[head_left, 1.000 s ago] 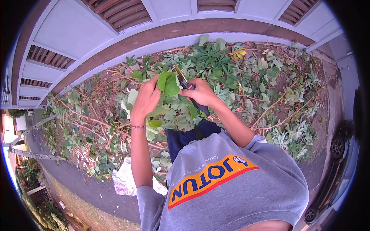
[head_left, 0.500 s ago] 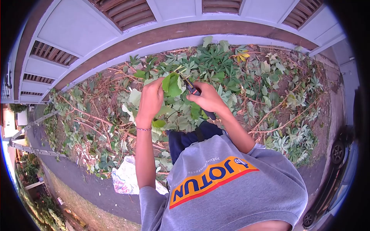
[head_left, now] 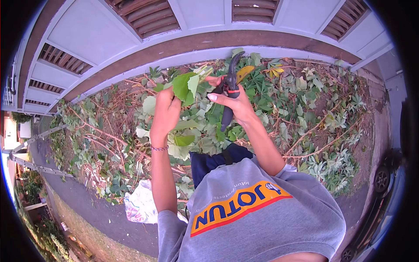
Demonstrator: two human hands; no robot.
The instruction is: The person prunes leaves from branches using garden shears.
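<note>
My left hand (head_left: pixel 167 111) is closed around a bunch of broad green leaves (head_left: pixel 182 87), whose pale stems point up and to the right. More large leaves hang below that hand. My right hand (head_left: pixel 239 106) grips black pruning shears (head_left: pixel 231 82) with a red band. A dark hooked jaw and a yellowish blade spread apart at their upper end, pointing away from me. Fingers of the right hand extend left behind the shears, close to the stem ends of the bunch.
Cut branches and leaves (head_left: pixel 301 118) cover the ground ahead, up to a pale wall (head_left: pixel 200 17) with slatted vents. A white printed sack (head_left: pixel 142 203) lies at lower left. A ladder (head_left: pixel 41 167) stands at far left; a car (head_left: pixel 382 179) is at far right.
The shears have turned upright and moved away from the stems, and their spread jaws now show. My right fingers have stretched toward the stem ends. The left hand has shifted slightly left with its leaves.
</note>
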